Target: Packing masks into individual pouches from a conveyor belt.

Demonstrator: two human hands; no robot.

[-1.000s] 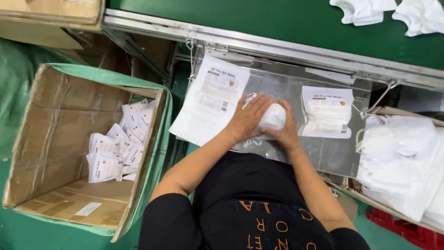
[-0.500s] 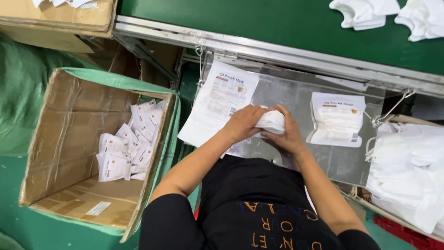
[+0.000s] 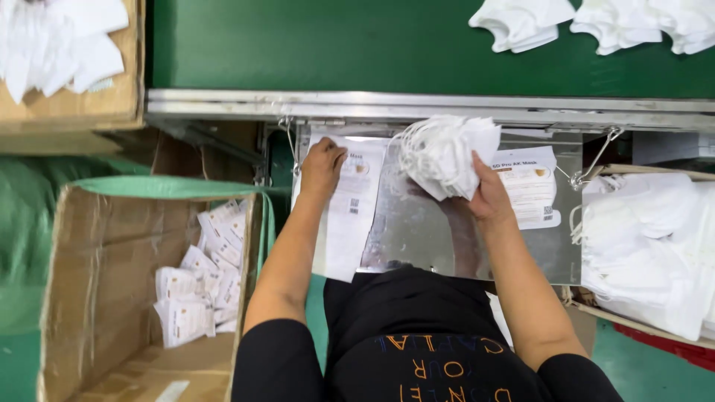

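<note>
While the right hand (image 3: 488,197) holds a fanned stack of white folded face masks (image 3: 443,152) up near the middle of the frame, its fingers are curled tight round the lower edge of the bundle, thumb toward the person and the ear loops trailing off to the left. That stack hangs just above the shiny metal work tray (image 3: 417,238), tilted, with its long axis running from lower right to upper left. Left of it lies the flat white printed packaging pouch (image 3: 350,216), its long axis running up and down the frame, mouth end toward the silver rail (image 3: 417,104) at the top. The left hand (image 3: 322,165) rests on the pouch's upper end, fingers bent and pressing down on it, holding nothing else. So the masks sit to the right of the pouch, near but apart, and the right hand is the nearer one to them. At lower left, the open brown cardboard box (image 3: 104,298) holds filled white packets (image 3: 197,290).
</note>
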